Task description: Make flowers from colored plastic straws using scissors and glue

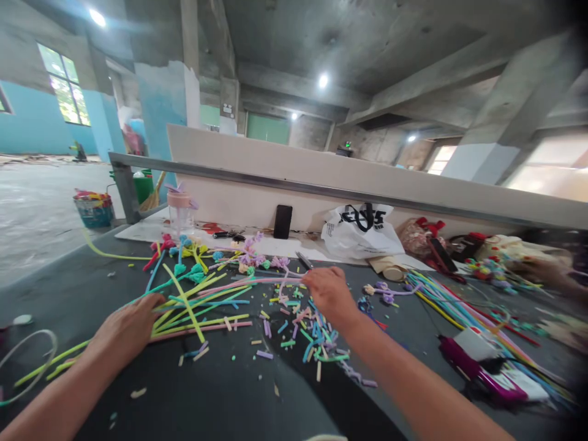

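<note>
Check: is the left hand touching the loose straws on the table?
Touching. The head view shows the left hand lying flat on the near ends of the fanned straws, fingers overlapping them with no gap.

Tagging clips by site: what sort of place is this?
Likely a craft-assembly bench in a bare concrete workshop: raw ceiling beams, a dark worktable strewn with colourful pipe cleaners, and cut scraps.

The white crumpled plastic bag (361,233), lying on the counter beyond the right hand's fingers (312,279), carries bold black print, but its letters are too blurred to read. No other text is legible.
</note>
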The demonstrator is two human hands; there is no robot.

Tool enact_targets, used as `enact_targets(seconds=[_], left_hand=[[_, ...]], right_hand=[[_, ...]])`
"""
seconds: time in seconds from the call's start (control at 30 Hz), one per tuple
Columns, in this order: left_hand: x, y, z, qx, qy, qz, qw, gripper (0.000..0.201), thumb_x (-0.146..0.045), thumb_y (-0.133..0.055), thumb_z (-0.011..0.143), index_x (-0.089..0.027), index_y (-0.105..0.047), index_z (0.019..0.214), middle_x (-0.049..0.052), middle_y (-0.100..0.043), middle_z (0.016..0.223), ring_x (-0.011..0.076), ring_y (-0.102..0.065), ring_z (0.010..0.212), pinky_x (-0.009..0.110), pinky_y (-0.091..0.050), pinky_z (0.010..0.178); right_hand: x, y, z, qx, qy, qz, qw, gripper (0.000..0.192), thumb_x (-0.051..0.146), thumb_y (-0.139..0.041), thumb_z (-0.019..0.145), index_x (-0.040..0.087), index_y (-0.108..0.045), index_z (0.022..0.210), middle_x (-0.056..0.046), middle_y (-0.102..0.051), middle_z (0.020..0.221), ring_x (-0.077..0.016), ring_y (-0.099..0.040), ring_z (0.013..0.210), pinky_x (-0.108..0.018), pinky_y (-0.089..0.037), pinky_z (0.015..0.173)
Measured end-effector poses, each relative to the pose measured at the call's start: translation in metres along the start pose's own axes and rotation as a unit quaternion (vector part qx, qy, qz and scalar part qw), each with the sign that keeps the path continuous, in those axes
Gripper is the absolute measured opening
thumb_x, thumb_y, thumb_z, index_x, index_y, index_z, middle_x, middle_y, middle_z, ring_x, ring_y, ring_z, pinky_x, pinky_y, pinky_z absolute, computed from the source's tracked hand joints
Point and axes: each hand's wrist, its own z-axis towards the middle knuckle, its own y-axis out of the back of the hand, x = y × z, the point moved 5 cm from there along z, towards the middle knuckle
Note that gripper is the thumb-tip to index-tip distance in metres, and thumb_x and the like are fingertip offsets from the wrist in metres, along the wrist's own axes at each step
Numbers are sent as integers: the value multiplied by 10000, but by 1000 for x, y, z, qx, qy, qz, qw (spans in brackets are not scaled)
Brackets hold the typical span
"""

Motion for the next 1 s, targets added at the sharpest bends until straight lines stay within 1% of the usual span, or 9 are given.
enact_targets(seconds=[0.17,0.33,0.43,0.53,0.6,0.7,0.8,0.87,1.0], left_hand=[[-26,31,0,-85,-45,88,991,365,-200,-339,776,-207,-421,1131,99,-508,1185,300,-483,1098,451,-394,892],[-122,65,-23,-163,-177,46,969,353,-234,-353,814,-238,-422,1161,84,-443,1238,257,-406,1164,443,-291,994],[-196,49,-38,-67,-268,8,961,382,-246,-402,811,-294,-432,1189,51,-418,1299,258,-393,1180,427,-298,984],[-241,9,-42,136,-300,-25,944,302,-144,-378,811,-256,-542,1038,52,-605,1011,198,-574,908,321,-433,797],[-247,-11,-35,183,-270,-30,945,274,-91,-374,795,-221,-567,939,48,-623,840,184,-596,784,285,-452,684],[-233,-24,-18,114,-229,-31,966,318,-101,-386,803,-219,-525,1064,65,-614,904,184,-588,832,281,-445,702],[-211,-34,-9,105,-200,-18,974,293,-123,-359,828,-214,-551,1029,61,-613,893,175,-577,877,279,-437,763],[-201,-37,-8,106,-184,-19,977,269,-146,-368,832,-217,-561,1005,55,-613,874,178,-569,891,280,-435,777],[-196,-39,-10,108,-187,-18,976,262,-140,-363,833,-219,-577,962,57,-610,883,193,-554,922,299,-425,810]], right_hand=[[-40,26,-40,-24,-30,46,998,232,199,-375,869,208,-606,864,-53,-620,792,-168,-552,749,-298,-424,689],[-6,24,-66,-7,-15,119,993,218,241,-390,879,217,-604,848,-34,-604,727,-147,-562,699,-260,-451,649],[31,11,-72,29,9,164,986,215,232,-392,882,214,-603,846,-32,-603,706,-141,-555,678,-240,-438,620],[46,3,-72,39,24,201,979,230,236,-373,890,220,-602,882,-33,-626,747,-142,-567,716,-239,-440,657],[30,2,-68,13,-10,212,977,238,257,-374,884,219,-609,882,-38,-645,792,-148,-583,755,-247,-447,697],[-22,4,-65,-45,-153,169,973,247,272,-382,856,201,-618,873,-56,-656,828,-177,-594,775,-285,-452,719],[-46,8,-68,-29,-200,146,968,210,227,-424,812,188,-625,857,-59,-657,820,-190,-595,768,-306,-450,718],[-29,13,-76,30,-161,165,973,162,217,-475,794,209,-631,838,-40,-655,810,-174,-593,761,-282,-448,716],[54,26,-103,238,30,232,943,263,265,-613,741,284,-591,1003,-35,-627,981,-163,-553,921,-247,-416,793]])
